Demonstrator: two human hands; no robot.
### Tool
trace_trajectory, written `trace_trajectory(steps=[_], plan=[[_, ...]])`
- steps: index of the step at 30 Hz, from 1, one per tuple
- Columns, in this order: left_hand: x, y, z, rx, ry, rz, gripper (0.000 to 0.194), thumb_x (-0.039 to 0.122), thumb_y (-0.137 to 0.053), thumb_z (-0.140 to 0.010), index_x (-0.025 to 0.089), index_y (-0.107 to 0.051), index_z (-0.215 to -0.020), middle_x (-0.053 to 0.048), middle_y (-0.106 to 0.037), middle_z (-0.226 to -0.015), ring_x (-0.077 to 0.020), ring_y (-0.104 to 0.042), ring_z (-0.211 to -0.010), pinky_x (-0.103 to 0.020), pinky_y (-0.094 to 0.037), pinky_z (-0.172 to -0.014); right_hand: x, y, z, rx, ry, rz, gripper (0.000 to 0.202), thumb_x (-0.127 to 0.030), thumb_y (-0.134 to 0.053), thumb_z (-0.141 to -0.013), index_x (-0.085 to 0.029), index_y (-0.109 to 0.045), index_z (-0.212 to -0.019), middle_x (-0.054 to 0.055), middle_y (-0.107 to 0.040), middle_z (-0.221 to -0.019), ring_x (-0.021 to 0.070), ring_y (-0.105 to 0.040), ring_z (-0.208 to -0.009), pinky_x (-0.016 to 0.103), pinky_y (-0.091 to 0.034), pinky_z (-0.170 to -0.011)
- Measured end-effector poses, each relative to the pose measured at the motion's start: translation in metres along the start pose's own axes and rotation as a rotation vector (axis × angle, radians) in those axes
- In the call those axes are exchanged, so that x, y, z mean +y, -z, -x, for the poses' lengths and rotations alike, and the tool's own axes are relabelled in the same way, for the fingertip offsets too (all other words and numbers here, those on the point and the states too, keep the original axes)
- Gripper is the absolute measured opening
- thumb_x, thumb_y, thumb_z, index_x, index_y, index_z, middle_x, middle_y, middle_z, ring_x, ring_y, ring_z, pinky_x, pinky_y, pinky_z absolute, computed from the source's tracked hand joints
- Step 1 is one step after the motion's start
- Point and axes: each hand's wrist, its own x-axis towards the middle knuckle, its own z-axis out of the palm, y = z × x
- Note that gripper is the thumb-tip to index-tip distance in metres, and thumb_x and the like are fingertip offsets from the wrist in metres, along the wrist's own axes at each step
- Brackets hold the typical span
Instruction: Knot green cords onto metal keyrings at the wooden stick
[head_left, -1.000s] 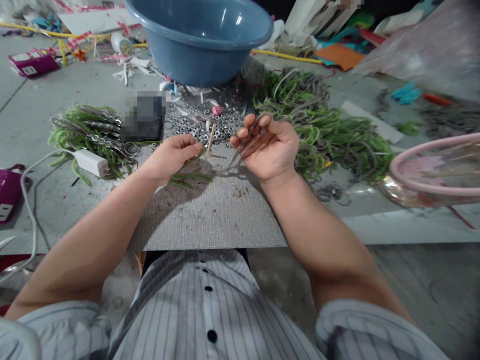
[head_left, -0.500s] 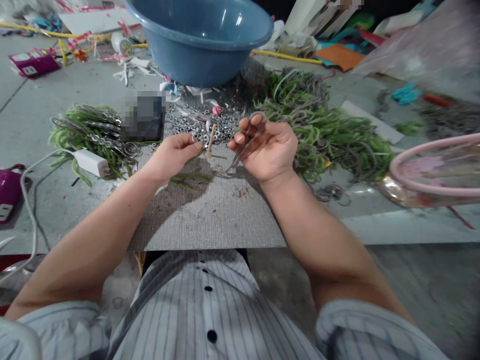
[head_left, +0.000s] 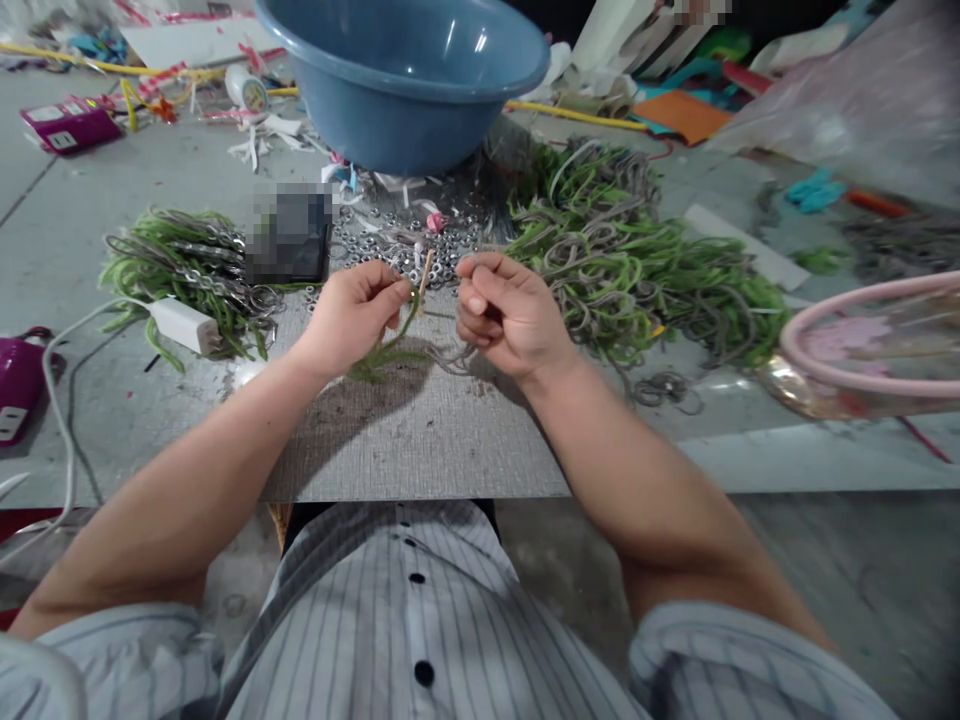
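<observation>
My left hand (head_left: pixel 358 312) is closed in a pinch on a green cord (head_left: pixel 409 318), whose strands hang down to the table. Closed just to the right of it, my right hand (head_left: pixel 510 315) grips a grey cord (head_left: pixel 450 358); a loop of it trails below the fingers. A thin wooden stick (head_left: pixel 426 278) stands tilted between the two hands. Behind the hands lie many small metal rings (head_left: pixel 360 243), spread over the table. To the right is a big heap of green and grey cords (head_left: pixel 637 240). A smaller bundle of cords with metal chains (head_left: pixel 180 262) lies on the left.
A large blue basin (head_left: pixel 405 110) stands behind the rings. A dark phone-like slab (head_left: pixel 296 245) and a white charger (head_left: pixel 184 325) with a cable lie left. At right are a pink-rimmed clear container (head_left: pixel 862 345) and a plastic bag (head_left: pixel 862 110).
My right hand has turned over and its fingers have closed on the grey cord. The left hand stays nearly in place, with the green cord now showing more below its fingers.
</observation>
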Motion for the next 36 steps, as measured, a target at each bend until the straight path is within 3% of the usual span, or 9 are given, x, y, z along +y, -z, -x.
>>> trace_trajectory(steps=[4,9,18,25,30,36], plan=[[0.001,-0.004,0.002,0.037,-0.042,-0.085,0.027,0.018,-0.058,-0.085,0.017,-0.049,-0.059,0.005,-0.049,-0.050,-0.0052,-0.038,-0.046,-0.019,-0.029,-0.045,0.008,-0.011,0.005,-0.088,-0.022,0.072,0.022,-0.041,-0.067,-0.083,-0.021,-0.062,-0.091,-0.009,-0.051,-0.060,0.0017,-0.027,-0.038,0.018,-0.023,-0.035],[-0.001,-0.008,0.005,-0.012,-0.049,-0.085,0.022,0.011,-0.053,-0.082,0.015,-0.054,-0.060,0.003,-0.054,-0.054,-0.0053,-0.042,-0.050,-0.018,-0.031,-0.049,0.019,-0.018,0.007,-0.109,-0.009,0.206,0.025,-0.037,-0.062,-0.086,-0.022,-0.063,-0.105,-0.005,-0.059,-0.071,0.0023,-0.036,-0.041,0.019,-0.031,-0.038],[-0.001,-0.008,0.005,-0.080,0.005,0.101,0.025,0.016,-0.054,-0.082,0.015,-0.051,-0.057,0.003,-0.053,-0.054,-0.0045,-0.039,-0.045,-0.019,-0.030,-0.045,0.024,-0.015,0.008,-0.081,0.068,0.391,0.039,-0.050,-0.055,-0.090,-0.023,-0.057,-0.118,-0.003,-0.061,-0.076,0.0041,-0.044,-0.043,0.021,-0.041,-0.042],[-0.003,-0.004,0.004,-0.106,-0.122,-0.058,0.022,0.021,-0.056,-0.081,0.014,-0.059,-0.060,0.002,-0.056,-0.056,-0.0060,-0.045,-0.051,-0.019,-0.035,-0.050,0.029,-0.013,0.010,-0.018,0.119,0.595,0.038,-0.046,-0.050,-0.093,-0.022,-0.055,-0.123,-0.001,-0.064,-0.080,0.0060,-0.048,-0.044,0.024,-0.047,-0.047],[-0.005,-0.003,0.003,-0.137,-0.191,-0.170,0.027,0.025,-0.053,-0.083,0.014,-0.059,-0.059,0.001,-0.055,-0.055,-0.0069,-0.044,-0.052,-0.020,-0.033,-0.050,0.028,-0.014,0.013,0.002,0.224,0.731,0.033,-0.036,-0.048,-0.094,-0.020,-0.058,-0.121,0.005,-0.068,-0.095,0.0159,-0.067,-0.076,0.032,-0.056,-0.068],[-0.005,-0.007,0.004,-0.093,-0.172,-0.240,0.025,0.021,-0.053,-0.080,0.016,-0.053,-0.056,0.004,-0.046,-0.051,-0.0075,-0.039,-0.052,-0.021,-0.030,-0.051,0.027,-0.011,0.014,-0.038,0.287,0.893,0.037,-0.028,-0.046,-0.092,-0.023,-0.058,-0.126,0.007,-0.070,-0.108,0.0234,-0.067,-0.101,0.041,-0.055,-0.087]])
